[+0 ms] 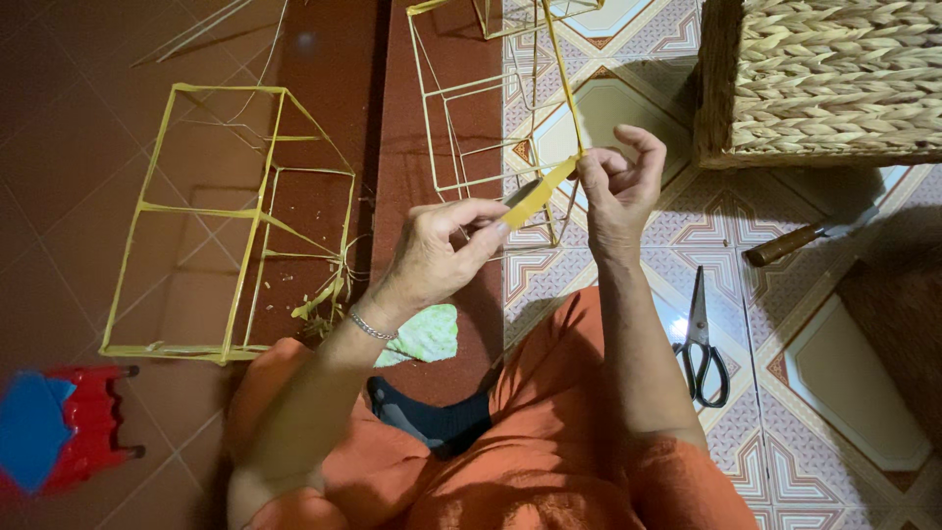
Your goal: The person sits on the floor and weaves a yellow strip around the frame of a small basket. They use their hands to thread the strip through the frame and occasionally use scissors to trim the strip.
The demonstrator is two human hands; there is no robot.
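left hand (446,250) and right hand (618,186) pinching yellow strip (538,193)

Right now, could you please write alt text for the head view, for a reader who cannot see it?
Both hands pinch a thin yellow strip above an orange-clad lap: left hand on its lower end, right hand higher up. A yellow stick frame lies on the floor to the left; scissors lie on patterned tiles to the right, below a woven basket.

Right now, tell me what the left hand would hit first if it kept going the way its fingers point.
The left hand points right and slightly up. Its fingertips already pinch the yellow strip, so next it would probably meet the right hand holding the strip's other end, though depth is unclear.
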